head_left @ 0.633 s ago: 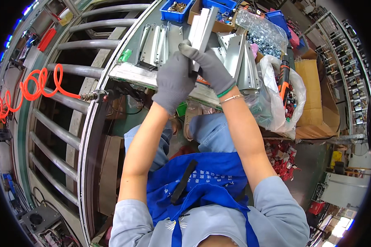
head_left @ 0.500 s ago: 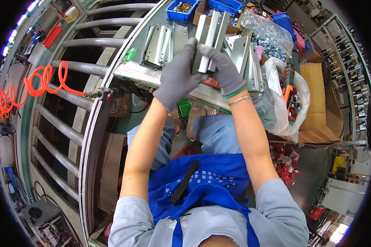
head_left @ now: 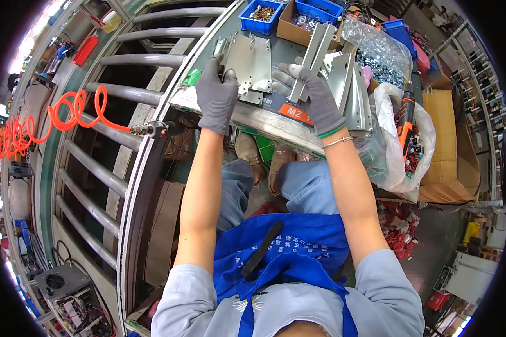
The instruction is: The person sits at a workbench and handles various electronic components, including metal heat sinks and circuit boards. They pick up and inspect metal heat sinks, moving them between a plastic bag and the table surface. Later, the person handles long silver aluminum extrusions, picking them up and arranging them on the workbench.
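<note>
Flat bracket plate [head_left: 252, 63] lies on the counter [head_left: 258, 121] near its front edge; left hand [head_left: 216, 95] pinches its corner, right hand [head_left: 315, 98] grips a long bracket [head_left: 315, 53]. Risk: sheet edges cut gloves, stacked brackets [head_left: 348, 84] slide off.

Two gloved hands [head_left: 264, 95], three blue bins [head_left: 262, 12]

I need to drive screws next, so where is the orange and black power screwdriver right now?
In the head view the power screwdriver hangs at the bench's right end, against the white plastic bag, right of the right hand and beside the cardboard box.
</note>
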`<state>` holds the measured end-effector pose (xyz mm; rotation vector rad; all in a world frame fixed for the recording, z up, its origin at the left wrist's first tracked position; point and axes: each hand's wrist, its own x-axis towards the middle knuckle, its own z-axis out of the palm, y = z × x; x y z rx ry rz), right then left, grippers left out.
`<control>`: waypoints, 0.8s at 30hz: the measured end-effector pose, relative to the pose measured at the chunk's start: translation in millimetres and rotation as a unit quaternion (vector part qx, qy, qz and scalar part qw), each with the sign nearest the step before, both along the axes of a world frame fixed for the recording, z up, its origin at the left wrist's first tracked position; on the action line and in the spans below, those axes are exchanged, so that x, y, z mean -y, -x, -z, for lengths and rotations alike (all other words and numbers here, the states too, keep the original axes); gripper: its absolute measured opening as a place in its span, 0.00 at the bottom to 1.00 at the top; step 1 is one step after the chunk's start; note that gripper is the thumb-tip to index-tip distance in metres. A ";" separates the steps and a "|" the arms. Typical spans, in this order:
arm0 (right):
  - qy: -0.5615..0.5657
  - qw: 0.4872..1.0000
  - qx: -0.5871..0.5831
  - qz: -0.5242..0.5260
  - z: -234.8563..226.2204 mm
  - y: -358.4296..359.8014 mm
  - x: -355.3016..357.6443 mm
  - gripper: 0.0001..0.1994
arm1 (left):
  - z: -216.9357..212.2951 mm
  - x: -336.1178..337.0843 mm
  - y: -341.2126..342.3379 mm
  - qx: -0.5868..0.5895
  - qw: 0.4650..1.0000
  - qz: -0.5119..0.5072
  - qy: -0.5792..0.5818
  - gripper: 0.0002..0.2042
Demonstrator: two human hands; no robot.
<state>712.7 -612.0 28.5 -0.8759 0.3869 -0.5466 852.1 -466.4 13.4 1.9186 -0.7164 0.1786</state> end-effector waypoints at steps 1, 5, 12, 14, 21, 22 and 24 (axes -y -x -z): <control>0.005 1.000 -0.013 0.006 -0.9 -1.3 -2.1 0.22 | -0.9 2.3 1.4 0.019 0.999 -0.025 -0.042 0.20; -0.002 0.999 -0.046 0.015 1.0 -8.8 -5.6 0.26 | -2.9 6.9 13.8 0.184 0.952 -0.143 -0.197 0.20; 0.281 0.925 -0.248 0.058 43.1 -31.3 22.3 0.44 | -6.2 10.3 26.1 0.245 0.957 -0.118 -0.098 0.18; 0.369 0.881 -0.288 0.070 47.0 -34.3 20.4 0.45 | -4.1 14.6 31.3 0.239 0.963 -0.080 -0.092 0.17; 0.297 0.859 -0.416 0.017 -0.6 -39.1 2.7 0.36 | 9.3 17.8 40.4 0.212 0.943 -0.020 -0.255 0.17; 0.318 0.853 -0.413 0.026 -2.3 -37.4 1.6 0.35 | 8.0 18.2 40.6 0.208 0.942 -0.022 -0.263 0.16; 0.358 0.840 -0.405 0.043 -4.5 -34.6 -0.3 0.33 | 7.9 18.8 40.8 0.209 0.940 -0.030 -0.267 0.16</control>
